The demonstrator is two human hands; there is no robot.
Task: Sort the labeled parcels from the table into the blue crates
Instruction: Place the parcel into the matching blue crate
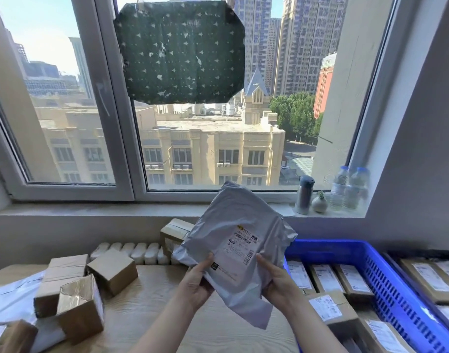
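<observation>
Risking a slip: slick grey poly mailer (238, 250) gripped only along lower edge, floppy top free to sag and pull loose, or label (241, 244) misread and dropped in wrong blue crate (386, 284). Held up in air above table (152, 301), just left of the crate, touching neither. Gripped by left hand (196, 284) at lower left, thumb on front, and by right hand (279, 284) at lower right, fingers curled round edge.
</observation>
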